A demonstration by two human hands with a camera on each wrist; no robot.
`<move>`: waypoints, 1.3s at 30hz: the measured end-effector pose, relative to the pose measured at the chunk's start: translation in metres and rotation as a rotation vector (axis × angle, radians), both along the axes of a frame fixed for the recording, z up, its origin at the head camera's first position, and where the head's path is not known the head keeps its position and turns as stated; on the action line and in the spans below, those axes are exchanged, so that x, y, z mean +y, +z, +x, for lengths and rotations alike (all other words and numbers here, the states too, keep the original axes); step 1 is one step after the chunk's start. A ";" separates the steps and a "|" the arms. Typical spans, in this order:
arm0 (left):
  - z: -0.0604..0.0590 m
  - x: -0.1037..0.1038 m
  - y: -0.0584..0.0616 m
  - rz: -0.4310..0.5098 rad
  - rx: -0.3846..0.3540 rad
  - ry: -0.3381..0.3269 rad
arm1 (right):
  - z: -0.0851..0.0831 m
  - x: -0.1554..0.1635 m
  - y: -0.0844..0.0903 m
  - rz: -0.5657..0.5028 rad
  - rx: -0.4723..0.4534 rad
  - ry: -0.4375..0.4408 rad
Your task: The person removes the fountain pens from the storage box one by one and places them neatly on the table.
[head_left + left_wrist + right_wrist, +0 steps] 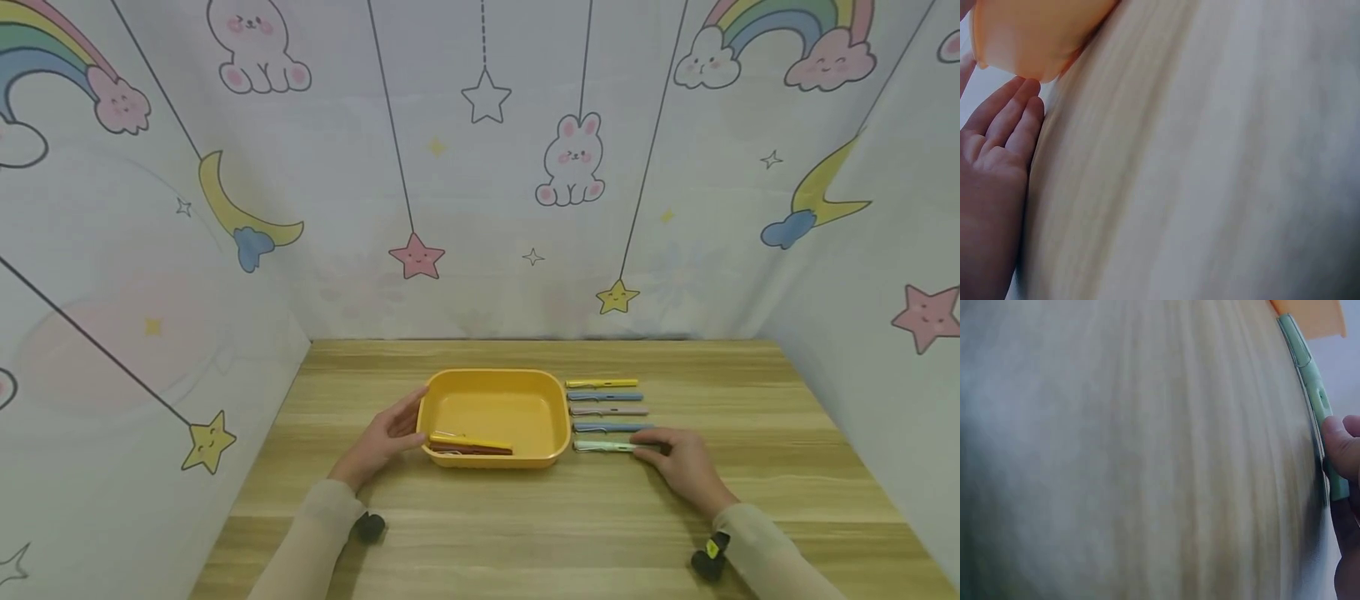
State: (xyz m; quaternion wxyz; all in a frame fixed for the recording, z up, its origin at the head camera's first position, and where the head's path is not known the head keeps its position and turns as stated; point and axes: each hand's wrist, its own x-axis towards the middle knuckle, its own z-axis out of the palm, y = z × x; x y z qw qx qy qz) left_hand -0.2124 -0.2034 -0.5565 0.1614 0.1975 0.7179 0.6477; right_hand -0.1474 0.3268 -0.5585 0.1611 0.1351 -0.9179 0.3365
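A yellow tray sits mid-table with a yellow pen and a dark red pen lying along its near wall. My left hand lies beside the tray's left side, its straight fingers touching the tray's corner. To the right of the tray, several pens lie in a row: yellow, blue, pink, blue, and nearest, a light green pen. My right hand pinches the light green pen at its right end, with the thumb on the barrel.
The wooden table is enclosed by cartoon-print fabric walls at the back and both sides. A small black wrist device shows near each sleeve, at left and at right. The tray's orange edge shows in the right wrist view.
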 end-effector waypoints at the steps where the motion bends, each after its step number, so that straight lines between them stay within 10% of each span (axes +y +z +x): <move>1: 0.000 0.000 0.000 0.001 0.001 -0.003 | 0.000 0.000 0.000 0.007 0.005 0.004; 39: 0.002 0.001 0.004 0.021 0.024 -0.012 | 0.000 -0.004 0.007 0.044 0.075 0.001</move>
